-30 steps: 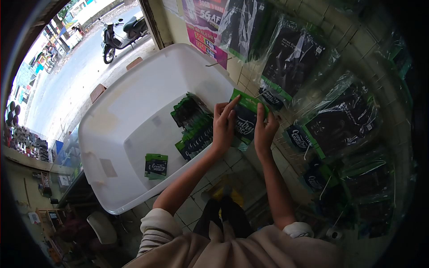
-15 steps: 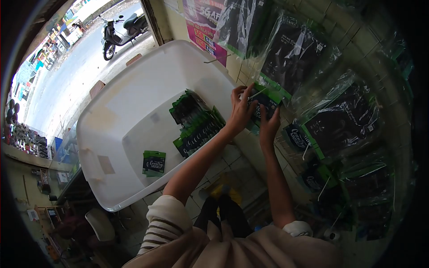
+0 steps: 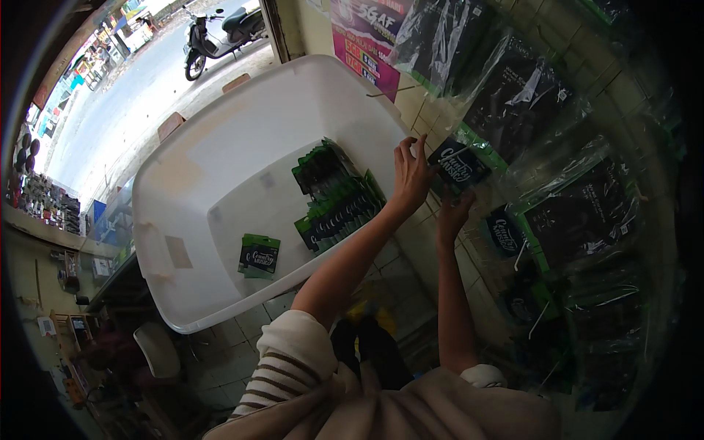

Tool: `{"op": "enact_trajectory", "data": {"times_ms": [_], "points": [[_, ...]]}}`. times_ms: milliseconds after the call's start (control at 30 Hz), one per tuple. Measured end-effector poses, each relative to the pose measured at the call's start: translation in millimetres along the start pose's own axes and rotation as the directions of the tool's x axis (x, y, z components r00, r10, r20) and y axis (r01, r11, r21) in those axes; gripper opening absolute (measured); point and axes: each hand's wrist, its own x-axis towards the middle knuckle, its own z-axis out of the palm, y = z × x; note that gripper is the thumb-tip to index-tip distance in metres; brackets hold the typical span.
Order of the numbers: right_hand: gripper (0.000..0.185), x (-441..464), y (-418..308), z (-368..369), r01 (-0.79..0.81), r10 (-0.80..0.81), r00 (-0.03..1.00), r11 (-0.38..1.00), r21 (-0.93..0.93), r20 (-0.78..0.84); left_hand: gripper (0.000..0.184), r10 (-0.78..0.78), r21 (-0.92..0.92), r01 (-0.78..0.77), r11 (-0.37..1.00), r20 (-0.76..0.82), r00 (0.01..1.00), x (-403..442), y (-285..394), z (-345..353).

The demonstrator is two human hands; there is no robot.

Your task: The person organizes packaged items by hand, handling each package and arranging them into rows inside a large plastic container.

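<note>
A dark packet with a green edge and white "Country Music" lettering (image 3: pixel 460 163) is against the tiled wall, among the hanging packs. My left hand (image 3: pixel 412 172) is just left of it, fingers raised and parted, with nothing visible in them. Below the packet, my right hand (image 3: pixel 455 213) has its fingertips at the lower edge, spread apart; whether they touch it is hard to see. Similar packets stand in rows (image 3: pixel 341 220) inside a large white plastic tub (image 3: pixel 242 132). A small pile of them (image 3: pixel 259 257) lies apart on the tub floor.
Wire hooks (image 3: pixel 521 257) stick out from the wall. Large clear-wrapped black packs (image 3: pixel 579 220) and another small packet (image 3: pixel 504 231) hang at the right. A pink poster (image 3: pixel 363 40) is above the tub. Outside, a scooter (image 3: pixel 220 37) is parked; a chair (image 3: pixel 158 350) stands lower left.
Both hands have drawn back from the packet, the right one downward, so its lettered front now shows. The view has shifted slightly.
</note>
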Motion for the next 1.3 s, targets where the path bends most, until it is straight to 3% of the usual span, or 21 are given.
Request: {"op": "enact_trajectory", "data": {"times_ms": [133,233,300,333,400,433,500,567,600,700,733,767,833,867,933,967,1033,1100,1233,1267,1300], "points": [[0.051,-7.4,-7.9,-0.8,-0.038,0.037,0.999,0.997,0.066,0.018,0.071,-0.019,0.020,0.018,1.000,0.031,0.999,-7.5,-3.2,-20.3],[0.048,-33.4,-20.5,-4.6,0.088,-0.084,0.996,0.992,0.090,-0.042,0.071,-0.035,0.016,0.034,0.999,0.073,0.997,-16.3,-6.1,-52.1],[0.044,-56.0,-19.9,-7.8,0.159,-0.181,0.969,0.977,-0.140,-0.168,0.064,-0.037,0.016,0.036,0.999,0.039,0.999,-28.4,-11.7,-80.8],[0.044,-65.9,-36.8,-9.8,0.167,-0.187,0.969,0.978,-0.128,-0.162,0.061,-0.026,0.002,0.026,1.000,0.087,0.996,-35.7,-17.3,-98.8],[0.030,-83.0,-76.2,-18.8,0.184,-0.179,0.967,0.983,-0.008,0.181,0.055,-0.063,0.011,0.063,0.998,0.154,0.986,-55.3,-29.3,-135.5],[0.030,-85.3,-94.2,-14.3,0.192,-0.189,0.961,0.981,0.005,0.203,0.053,-0.115,0.038,0.110,0.993,0.171,0.979,-66.4,-38.2,-155.6],[0.017,-87.2,-130.1,5.6,0.271,-0.369,0.848,0.919,0.287,0.382,0.051,-0.209,0.082,0.198,0.977,0.162,0.964,-89.5,-58.2,-193.2],[0.013,-88.5,-161.5,34.6,0.244,-0.410,0.774,0.896,0.370,0.483,0.050,-0.300,0.243,0.263,0.934,0.130,0.945,-108.2,-79.0,-228.6],[0.014,-90.4,-172.8,52.8,0.225,-0.419,0.689,0.899,0.375,0.591,0.048,-0.382,0.278,0.337,0.899,0.126,0.915,-112.3,-81.3,-247.4],[0.016,-105.9,-182.1,116.9,0.246,-0.451,0.348,0.890,0.385,0.822,0.048,-0.432,0.301,0.393,0.869,0.075,0.899,-125.7,-108.3,-287.1],[0.019,-114.9,-172.9,139.8,0.280,-0.403,0.213,0.898,0.340,0.890,0.048,-0.450,0.304,0.414,0.858,0.057,0.891,-130.7,-120.8,-295.2],[0.019,-127.3,-161.2,159.5,0.274,-0.405,0.187,0.897,0.348,0.895,0.048,-0.507,0.326,0.457,0.827,0.081,0.858,-136.0,-134.9,-301.8],[0.023,-150.2,-132.6,200.8,0.483,-0.279,-0.108,0.824,0.295,0.954,0.048,-0.574,0.348,0.515,0.784,0.088,0.814,-150.5,-171.3,-305.7],[0.023,-160.5,-114.8,221.7,0.479,-0.277,-0.130,0.823,0.304,0.952,0.050,-0.641,0.418,0.540,0.730,0.147,0.753,-159.2,-192.3,-303.8],[0.031,-185.7,-76.1,254.7,0.513,-0.053,-0.315,0.831,0.217,0.947,0.057,-0.746,0.523,0.561,0.642,0.255,0.616,-179.4,-231.1,-297.5],[0.031,-197.5,-56.4,267.1,0.502,-0.038,-0.338,0.838,0.214,0.940,0.057,-0.764,0.520,0.581,0.626,0.257,0.592,-191.0,-248.6,-293.6],[0.039,-217.2,-19.4,292.6,0.565,0.048,-0.481,0.780,0.268,0.875,0.060,-0.826,0.712,0.446,0.543,0.356,0.437,-205.9,-272.4,-286.0],[0.051,-236.6,9.1,318.0,0.607,0.154,-0.521,0.758,0.238,0.839,0.061,-0.855,0.730,0.452,0.512,0.382,0.351,-218.0,-295.8,-279.0],[0.064,-267.2,59.0,344.8,0.655,0.118,-0.409,0.728,0.201,0.905,0.064,-0.861,0.724,0.467,0.507,0.405,0.308,-245.2,-328.9,-262.1],[0.068,-274.4,70.2,349.9,0.661,0.065,-0.349,0.724,0.197,0.935,0.065,-0.898,0.722,0.535,0.439,0.344,0.272,-252.3,-333.8,-259.4],[0.068,-279.5,70.0,349.9,0.656,0.067,-0.357,0.728,0.199,0.932,0.067,-0.931,0.716,0.596,0.364,0.281,0.232,-259.4,-338.9,-258.3]]}}
